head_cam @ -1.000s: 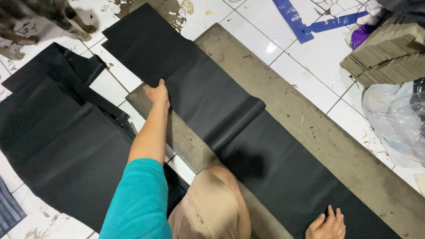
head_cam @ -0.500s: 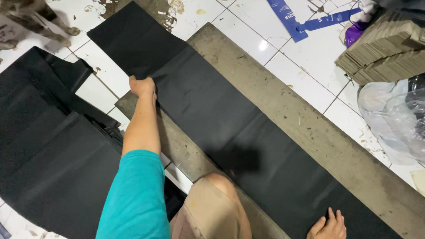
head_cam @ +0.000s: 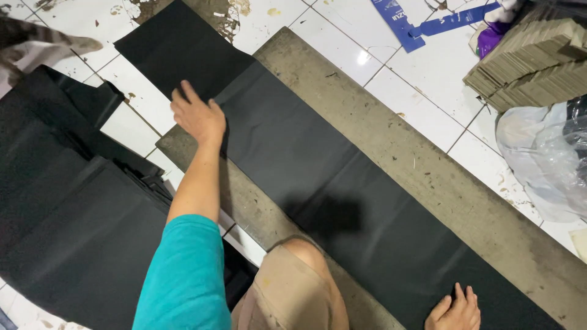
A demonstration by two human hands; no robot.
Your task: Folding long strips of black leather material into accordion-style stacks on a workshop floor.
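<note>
Blue flat printed packaging (head_cam: 422, 24) on tiles, top right, clear plastic bag (head_cam: 538, 165) at right edge

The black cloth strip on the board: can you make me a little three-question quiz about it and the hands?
1. True or false: the long black cloth strip lies on a grey board.
2. Which hand rests flat on the strip's far part: A the left hand, B the right hand?
3. What is stacked at the top right?

Key: 1 true. 2 A. 3 a stack of brown cardboard pieces.
</note>
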